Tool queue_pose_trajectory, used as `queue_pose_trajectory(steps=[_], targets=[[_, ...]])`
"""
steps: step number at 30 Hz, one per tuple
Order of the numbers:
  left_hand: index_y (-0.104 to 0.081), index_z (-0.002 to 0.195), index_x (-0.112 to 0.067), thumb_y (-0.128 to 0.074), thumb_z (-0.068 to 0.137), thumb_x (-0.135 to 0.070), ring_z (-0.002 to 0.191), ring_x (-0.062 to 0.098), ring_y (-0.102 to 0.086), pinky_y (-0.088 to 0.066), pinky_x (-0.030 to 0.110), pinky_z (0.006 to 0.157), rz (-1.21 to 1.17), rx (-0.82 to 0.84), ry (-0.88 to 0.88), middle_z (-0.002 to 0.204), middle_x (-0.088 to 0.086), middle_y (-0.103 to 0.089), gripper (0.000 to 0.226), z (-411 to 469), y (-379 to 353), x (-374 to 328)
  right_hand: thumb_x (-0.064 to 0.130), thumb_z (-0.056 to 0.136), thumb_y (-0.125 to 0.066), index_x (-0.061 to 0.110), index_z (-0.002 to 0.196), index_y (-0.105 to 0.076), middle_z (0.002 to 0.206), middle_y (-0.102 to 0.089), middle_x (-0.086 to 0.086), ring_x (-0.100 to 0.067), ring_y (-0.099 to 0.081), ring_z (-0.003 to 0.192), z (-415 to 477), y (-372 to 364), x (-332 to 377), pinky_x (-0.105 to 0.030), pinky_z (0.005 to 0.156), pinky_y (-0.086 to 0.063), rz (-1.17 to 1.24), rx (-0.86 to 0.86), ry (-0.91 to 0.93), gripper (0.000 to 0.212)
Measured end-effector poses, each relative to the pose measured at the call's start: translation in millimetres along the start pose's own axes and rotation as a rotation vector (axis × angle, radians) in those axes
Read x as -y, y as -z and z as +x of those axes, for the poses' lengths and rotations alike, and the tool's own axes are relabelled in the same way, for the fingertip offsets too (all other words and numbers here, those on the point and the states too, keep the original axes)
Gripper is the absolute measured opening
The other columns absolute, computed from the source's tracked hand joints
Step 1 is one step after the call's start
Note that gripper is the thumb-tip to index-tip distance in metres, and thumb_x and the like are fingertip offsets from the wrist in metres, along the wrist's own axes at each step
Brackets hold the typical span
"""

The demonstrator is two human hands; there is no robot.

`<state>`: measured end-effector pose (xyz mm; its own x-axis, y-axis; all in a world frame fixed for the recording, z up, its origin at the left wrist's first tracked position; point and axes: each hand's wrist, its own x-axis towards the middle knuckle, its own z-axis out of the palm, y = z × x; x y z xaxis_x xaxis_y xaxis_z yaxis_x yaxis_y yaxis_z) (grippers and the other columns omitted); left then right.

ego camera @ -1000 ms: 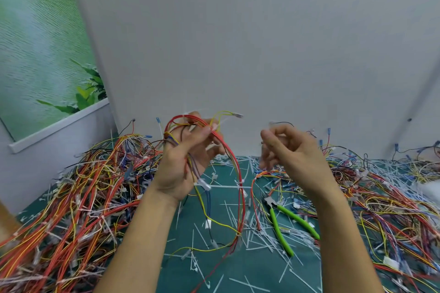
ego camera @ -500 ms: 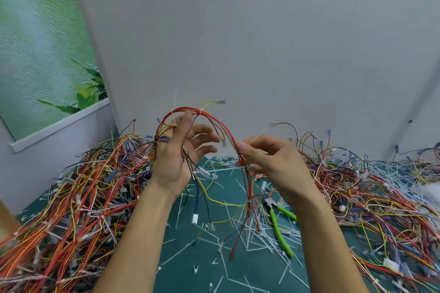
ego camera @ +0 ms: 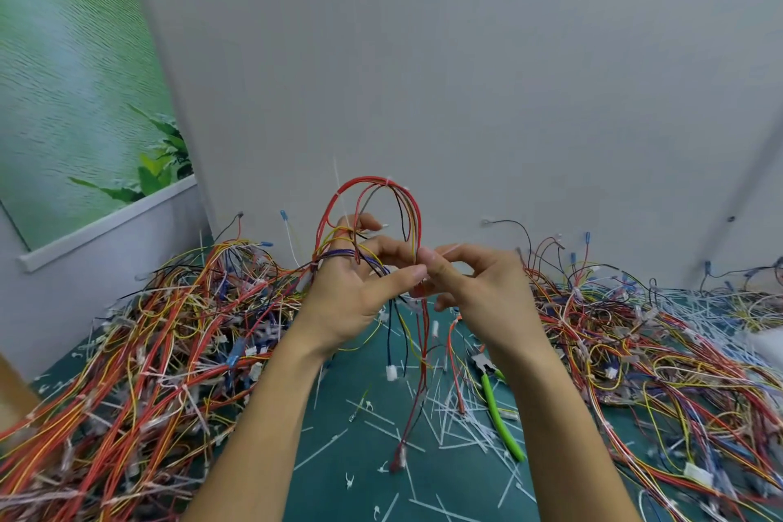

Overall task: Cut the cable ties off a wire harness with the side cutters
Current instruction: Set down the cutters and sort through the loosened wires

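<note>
Left hand [ego camera: 351,297] grips the looped wire harness [ego camera: 419,225]; right hand [ego camera: 483,292] pinches its right strand. Side cutters [ego camera: 493,398] lie on the worktop [ego camera: 445,492], nearer, beneath the right wrist.

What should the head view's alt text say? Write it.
Two hands hold a looped wire harness above a green mat, the left hand with wires wound round its fingers, the right hand pinching it. Green-handled cutters lie on the mat amid wire piles.

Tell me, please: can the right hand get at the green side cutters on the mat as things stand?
Probably yes. The side cutters lie uncovered on the mat just below the right hand. But that hand is pinching the wire harness, so it must let go first.
</note>
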<state>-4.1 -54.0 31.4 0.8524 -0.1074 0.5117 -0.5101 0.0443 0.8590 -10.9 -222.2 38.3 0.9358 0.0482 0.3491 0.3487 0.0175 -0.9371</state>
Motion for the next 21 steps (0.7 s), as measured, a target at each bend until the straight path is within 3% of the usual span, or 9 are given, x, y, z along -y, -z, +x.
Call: queue_pose_trajectory(steps=[3,5,10,13,15,16,18,21], targets=[[-0.035,0.119,-0.011,-0.072,0.085,0.004,0.091,0.026,-0.071,-0.058,0.038,0.084,-0.005,0.01,-0.02,0.096,0.023,-0.07,0.053,-0.4,-0.8,-1.6,0.019,0.093,-0.074,0.0,0.087,-0.077,0.087,-0.078,-0.009,-0.023,-0.077,0.075,0.2,0.5,1.5,-0.023,0.06,-0.058,0.046,0.018,-0.002,0.021],[-0.034,0.121,-0.007,-0.067,0.087,0.01,0.093,0.023,-0.071,-0.057,0.031,0.084,0.009,0.006,-0.039,0.097,0.017,-0.071,0.05,-0.9,-1.0,-1.4,0.022,0.091,-0.076,0.0,0.088,-0.077,0.088,-0.079,-0.007,-0.023,-0.078,0.077,-0.4,1.0,2.2,-0.024,0.062,-0.06,0.05,0.026,-0.001,0.022],[-0.036,0.128,0.016,-0.06,0.092,0.013,0.087,0.01,-0.071,-0.054,0.02,0.077,0.049,0.053,0.004,0.089,0.0,-0.072,0.043,-2.2,-2.8,-2.5,0.02,0.088,-0.08,-0.001,0.089,-0.075,0.084,-0.079,-0.007,-0.02,-0.077,0.069,-1.1,1.2,2.8,-0.022,0.055,-0.057,0.062,-0.012,-0.001,0.021],[-0.039,0.127,0.023,-0.058,0.095,0.01,0.097,0.009,-0.069,-0.054,0.02,0.082,0.081,0.078,0.039,0.097,-0.003,-0.071,0.04,-3.5,-2.6,-3.1,0.021,0.088,-0.081,0.001,0.088,-0.075,0.082,-0.078,-0.004,-0.017,-0.075,0.065,-1.6,1.8,3.1,-0.022,0.05,-0.054,0.042,-0.011,-0.003,0.021],[-0.052,0.13,0.007,-0.057,0.099,0.001,0.115,0.019,-0.065,-0.053,0.03,0.097,0.071,0.106,0.052,0.112,0.004,-0.068,0.033,-5.1,-2.9,-4.8,0.024,0.088,-0.08,0.002,0.089,-0.073,0.078,-0.077,-0.002,-0.02,-0.076,0.066,-2.4,2.4,3.5,-0.022,0.046,-0.051,0.018,0.015,-0.009,0.023],[-0.064,0.125,-0.011,-0.057,0.098,-0.005,0.124,0.025,-0.06,-0.05,0.039,0.106,0.06,0.127,0.045,0.123,0.011,-0.063,0.029,-6.7,-4.2,-6.4,0.025,0.089,-0.079,0.002,0.089,-0.071,0.077,-0.076,-0.002,-0.023,-0.077,0.067,-2.8,2.4,3.6,-0.023,0.043,-0.049,0.007,0.034,-0.011,0.025],[-0.071,0.109,-0.045,-0.052,0.095,-0.01,0.135,0.034,-0.051,-0.046,0.053,0.11,0.013,0.177,0.03,0.138,0.027,-0.052,0.042,-8.9,-7.0,-11.5,0.027,0.091,-0.076,0.001,0.091,-0.068,0.078,-0.076,-0.001,-0.026,-0.078,0.068,-3.2,2.4,3.6,-0.023,0.039,-0.045,-0.019,0.071,-0.003,0.027],[-0.067,0.102,-0.051,-0.051,0.095,-0.008,0.133,0.034,-0.054,-0.049,0.053,0.105,-0.066,0.209,0.035,0.135,0.027,-0.059,0.046,-10.5,-9.6,-14.0,0.025,0.094,-0.073,0.009,0.089,-0.067,0.082,-0.076,0.0,-0.026,-0.077,0.069,-3.5,2.9,3.6,-0.023,0.04,-0.046,-0.045,0.089,0.025,0.018]])
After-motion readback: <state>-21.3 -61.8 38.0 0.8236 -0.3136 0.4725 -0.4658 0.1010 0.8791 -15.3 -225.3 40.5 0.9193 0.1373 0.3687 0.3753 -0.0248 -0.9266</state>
